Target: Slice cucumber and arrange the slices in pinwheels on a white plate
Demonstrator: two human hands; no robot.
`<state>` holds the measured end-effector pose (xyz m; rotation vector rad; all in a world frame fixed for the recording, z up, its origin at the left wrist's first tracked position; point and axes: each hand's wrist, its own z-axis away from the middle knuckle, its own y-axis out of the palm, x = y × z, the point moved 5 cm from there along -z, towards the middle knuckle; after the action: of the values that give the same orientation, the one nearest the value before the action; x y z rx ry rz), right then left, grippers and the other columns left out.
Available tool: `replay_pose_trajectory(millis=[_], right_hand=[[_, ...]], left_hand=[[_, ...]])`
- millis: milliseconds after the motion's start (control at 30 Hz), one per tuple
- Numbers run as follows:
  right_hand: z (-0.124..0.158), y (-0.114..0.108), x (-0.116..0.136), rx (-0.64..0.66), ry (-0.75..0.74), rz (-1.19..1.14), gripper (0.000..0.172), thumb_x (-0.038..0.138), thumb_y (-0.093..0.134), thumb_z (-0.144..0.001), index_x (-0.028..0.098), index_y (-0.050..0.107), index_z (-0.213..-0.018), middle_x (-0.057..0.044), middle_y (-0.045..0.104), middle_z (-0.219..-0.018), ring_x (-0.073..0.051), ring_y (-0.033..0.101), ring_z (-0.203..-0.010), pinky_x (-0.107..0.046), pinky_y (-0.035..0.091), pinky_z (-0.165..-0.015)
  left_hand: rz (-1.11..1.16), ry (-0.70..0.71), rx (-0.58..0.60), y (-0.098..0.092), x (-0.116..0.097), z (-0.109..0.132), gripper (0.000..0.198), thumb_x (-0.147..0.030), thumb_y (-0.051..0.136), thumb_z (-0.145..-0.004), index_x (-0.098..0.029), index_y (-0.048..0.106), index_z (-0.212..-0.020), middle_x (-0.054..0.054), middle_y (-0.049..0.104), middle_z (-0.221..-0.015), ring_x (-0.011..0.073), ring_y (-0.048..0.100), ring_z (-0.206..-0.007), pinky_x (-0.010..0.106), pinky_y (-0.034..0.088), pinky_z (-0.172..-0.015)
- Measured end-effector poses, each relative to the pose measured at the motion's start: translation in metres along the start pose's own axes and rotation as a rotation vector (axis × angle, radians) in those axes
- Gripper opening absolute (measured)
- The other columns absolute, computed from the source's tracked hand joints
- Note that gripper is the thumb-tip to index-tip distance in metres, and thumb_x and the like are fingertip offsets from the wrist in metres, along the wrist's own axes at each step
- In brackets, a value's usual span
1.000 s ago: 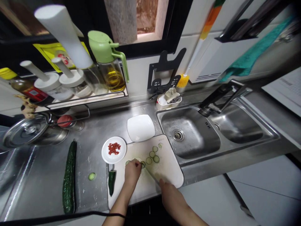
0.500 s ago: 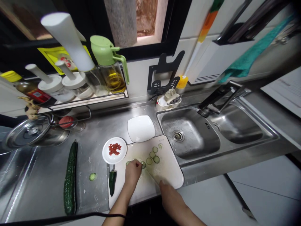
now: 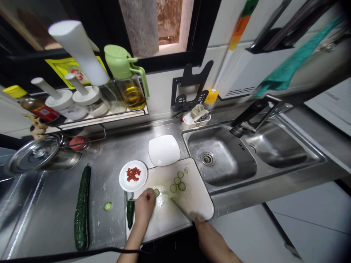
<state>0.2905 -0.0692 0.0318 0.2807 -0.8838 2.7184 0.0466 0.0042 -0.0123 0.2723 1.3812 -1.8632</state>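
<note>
Knife (image 3: pixel 182 210) has handle hidden in right hand (image 3: pixel 208 235).

My right hand (image 3: pixel 208 234) held a knife (image 3: pixel 181 210) across the cutting board (image 3: pixel 164 223); my left hand (image 3: pixel 145 205) curled right by a cucumber slice (image 3: pixel 156 192), near a plate (image 3: pixel 123 181) of red bits (image 3: pixel 133 174).

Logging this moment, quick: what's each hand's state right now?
Left hand: fingers curled beside a pale green cucumber piece; whether it grips it cannot be told.
Right hand: closed, holding a knife.
</note>
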Motion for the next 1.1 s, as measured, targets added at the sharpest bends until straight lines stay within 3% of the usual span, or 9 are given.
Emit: replay_pose_trajectory(millis=[133, 300, 533, 700, 833, 1100], right_hand=[[0.0, 0.003, -0.001, 0.023, 0.004, 0.025, 0.072, -0.01, 0.025, -0.073, 0.008, 0.038, -0.141, -0.016, 0.064, -0.119, -0.023, 0.062, -0.106, -0.03, 0.046, -0.085], [0.001, 0.001, 0.001, 0.014, -0.013, 0.019, 0.072, -0.01, 0.024, -0.073, 0.008, 0.038, -0.141, -0.017, 0.063, -0.12, -0.023, 0.06, -0.109, -0.03, 0.045, -0.087], [0.001, -0.001, 0.0, 0.018, -0.01, -0.005, 0.069, -0.008, 0.025, -0.075, 0.008, 0.041, -0.139, -0.017, 0.063, -0.12, -0.023, 0.06, -0.11, -0.031, 0.046, -0.087], [0.004, -0.005, 0.003, 0.024, 0.003, -0.039, 0.064, -0.005, 0.023, -0.078, 0.006, 0.042, -0.138, -0.019, 0.06, -0.124, -0.024, 0.058, -0.112, -0.033, 0.044, -0.092], [0.006, -0.007, 0.005, 0.008, 0.002, -0.048, 0.059, -0.001, 0.023, -0.082, 0.007, 0.046, -0.136, -0.019, 0.062, -0.121, -0.025, 0.06, -0.11, -0.033, 0.045, -0.092], [0.002, -0.002, 0.003, 0.033, 0.006, 0.012, 0.063, -0.007, 0.024, -0.077, 0.005, 0.046, -0.135, -0.018, 0.065, -0.116, -0.025, 0.061, -0.108, -0.032, 0.046, -0.088]], left_hand=[[-0.048, -0.046, -0.072, -0.012, 0.013, -0.002, 0.02, -0.029, 0.048, -0.082, -0.021, 0.064, -0.075, 0.0, 0.065, -0.064, 0.0139, 0.058, -0.061, 0.022, 0.037, -0.062], [-0.084, -0.062, -0.093, -0.013, 0.022, -0.007, 0.02, -0.028, 0.046, -0.083, -0.022, 0.063, -0.075, 0.001, 0.065, -0.066, 0.0159, 0.06, -0.064, 0.024, 0.038, -0.065], [-0.129, 0.068, -0.161, -0.01, 0.013, -0.006, 0.023, -0.026, 0.048, -0.082, -0.018, 0.063, -0.098, 0.008, 0.067, -0.089, 0.0199, 0.061, -0.08, 0.029, 0.043, -0.076], [-0.027, 0.239, 0.016, 0.016, -0.021, -0.007, 0.024, -0.026, 0.054, -0.08, -0.016, 0.062, -0.1, 0.006, 0.064, -0.088, 0.0182, 0.059, -0.081, 0.03, 0.044, -0.079], [-0.07, 0.263, 0.177, 0.044, -0.048, -0.009, 0.023, -0.02, 0.058, -0.077, -0.017, 0.061, -0.099, 0.006, 0.062, -0.093, 0.0177, 0.058, -0.088, 0.028, 0.042, -0.08], [-0.166, 0.19, 0.241, 0.062, -0.062, -0.015, 0.016, -0.011, 0.056, -0.075, -0.018, 0.06, -0.089, 0.005, 0.058, -0.094, 0.0157, 0.057, -0.087, 0.025, 0.039, -0.078]])
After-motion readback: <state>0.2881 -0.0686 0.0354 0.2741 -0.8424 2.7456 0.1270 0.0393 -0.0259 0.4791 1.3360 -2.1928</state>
